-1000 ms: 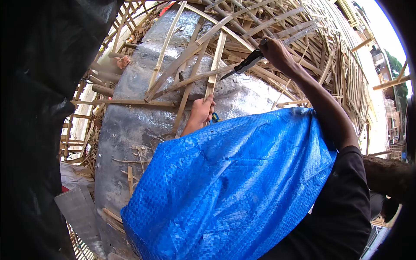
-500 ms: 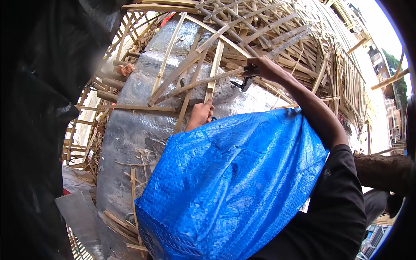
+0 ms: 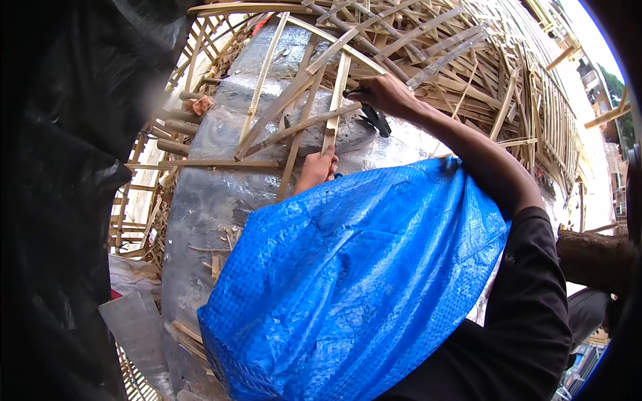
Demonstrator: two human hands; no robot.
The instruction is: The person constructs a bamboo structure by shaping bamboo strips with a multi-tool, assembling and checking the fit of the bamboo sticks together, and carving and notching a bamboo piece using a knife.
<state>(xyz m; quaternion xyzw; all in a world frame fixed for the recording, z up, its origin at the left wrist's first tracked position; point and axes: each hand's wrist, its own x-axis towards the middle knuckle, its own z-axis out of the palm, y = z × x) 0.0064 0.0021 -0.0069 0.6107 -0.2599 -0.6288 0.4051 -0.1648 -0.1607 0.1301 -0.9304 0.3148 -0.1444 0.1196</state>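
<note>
My left hand [image 3: 317, 168] is closed around the lower end of a pale bamboo strip [image 3: 340, 80] that points away from me. In my right hand [image 3: 386, 95] is a dark tool [image 3: 376, 121], gripped to the right of that strip. Its black end angles down toward me; I cannot make out its exact kind. Other bamboo strips [image 3: 301, 130] lie crossed just left of the held one. A blue woven tarp [image 3: 354, 281] covers my lap and hides my left forearm.
A large heap of split bamboo [image 3: 461, 73] lies at the far right. Grey metallic sheeting [image 3: 200, 214] covers the ground. Black plastic [image 3: 53, 200] hangs at the left, near a grey flat board [image 3: 137, 334]. A thick log [image 3: 595, 257] is at my right.
My right hand has moved slightly left and away from me, with the dark tool turned in it. My left hand still grips the strip. The view has shifted a little.
</note>
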